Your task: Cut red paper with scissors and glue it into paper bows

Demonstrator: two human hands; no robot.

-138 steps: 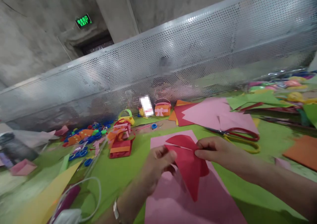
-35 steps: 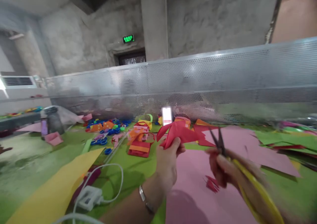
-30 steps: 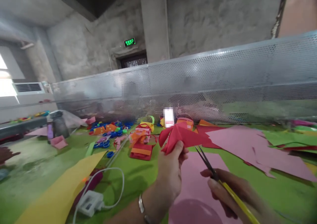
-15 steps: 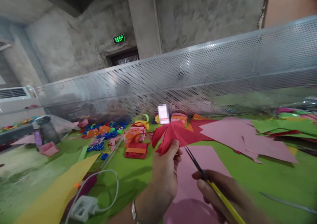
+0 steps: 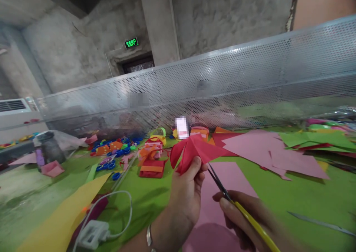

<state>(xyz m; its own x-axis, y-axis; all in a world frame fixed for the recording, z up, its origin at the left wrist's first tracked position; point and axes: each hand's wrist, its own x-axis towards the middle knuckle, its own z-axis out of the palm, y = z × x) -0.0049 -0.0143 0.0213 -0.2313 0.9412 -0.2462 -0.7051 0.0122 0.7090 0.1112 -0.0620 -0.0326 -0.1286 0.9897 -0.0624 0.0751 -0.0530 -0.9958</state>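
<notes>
Fingers of the left hand point(image 5: 185, 194) are clamped on the red paper piece point(image 5: 196, 151), thumb in front, while those of the right hand point(image 5: 257, 209) close around the yellow-handled scissors point(image 5: 222, 189). Earlier both hands pinched the red paper piece; now only the left has it. A second or so ago the blades stood wide apart and clear of the paper; now they are nearly together, their tips at its lower edge beside the left fingers. Whether they bite into it, I cannot tell.

Below lies a pink sheet point(image 5: 211, 207) on the green tabletop point(image 5: 280, 192). Farther left are a red-and-orange paper bag point(image 5: 151, 168), blue-handled scissors point(image 5: 107, 165), a yellow sheet point(image 5: 63, 215) and a white plug point(image 5: 94, 233) with its cable. To the right are cut pink sheets point(image 5: 250, 144), green sheets point(image 5: 322, 137) and a thin metal blade point(image 5: 319, 222). A perforated metal screen point(image 5: 250, 74) crosses behind, before a bare concrete wall point(image 5: 236, 18) with a lit green exit sign point(image 5: 131, 43).

Raised above the tabletop, the red paper piece has its long axis running left to right: split, curved end leftward, tapering end rightward, where its tip blends with the red behind. The scissors point up and left.
</notes>
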